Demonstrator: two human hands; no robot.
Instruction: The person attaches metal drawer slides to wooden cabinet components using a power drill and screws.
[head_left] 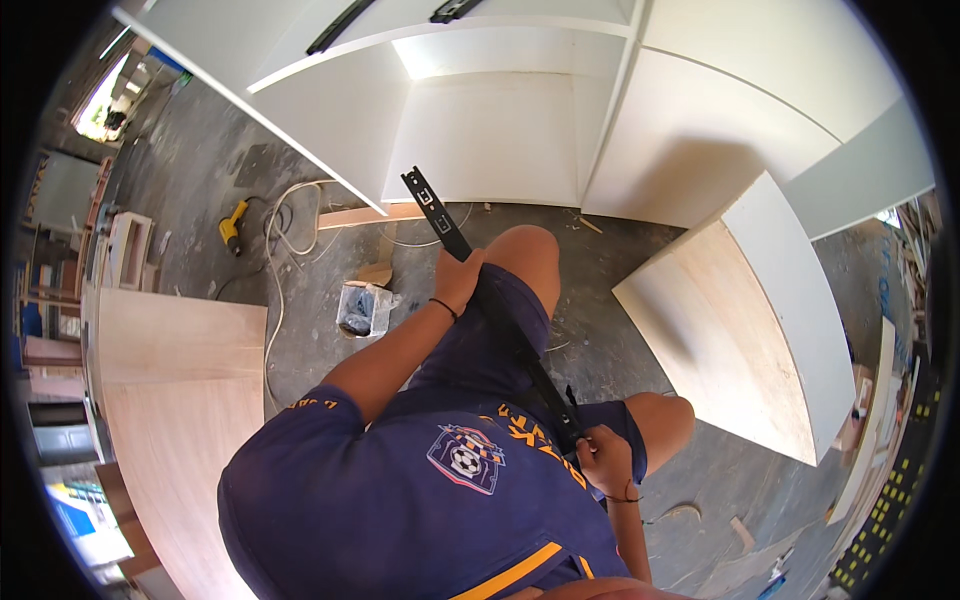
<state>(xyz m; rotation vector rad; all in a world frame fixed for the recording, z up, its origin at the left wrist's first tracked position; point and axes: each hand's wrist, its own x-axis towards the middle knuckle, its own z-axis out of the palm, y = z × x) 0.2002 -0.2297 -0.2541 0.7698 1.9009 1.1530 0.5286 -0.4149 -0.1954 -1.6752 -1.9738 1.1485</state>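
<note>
A long black metal drawer slide (437, 212) lies slanted across my lap, its far end raised toward the white cabinet (490, 130). My left hand (460, 278) is closed round the slide's upper part, just above my knee. At its near end, beside my other thigh, the fingers of my right hand (605, 460) are closed on the slide. Part of its length rests against my dark shorts. A small black lever or tab sticks up from it close to my right hand. Two more black slides lie on the cabinet's upper board, one a drawer slide (340, 25) at the left.
A yellow power tool (233, 228) and a pale looped cord (283, 225) lie on the concrete floor at left. An opened small box (365, 308) holds plastic-wrapped contents. Wooden panels (180, 400) stand at left; a large white-faced wooden piece (730, 330) stands at right.
</note>
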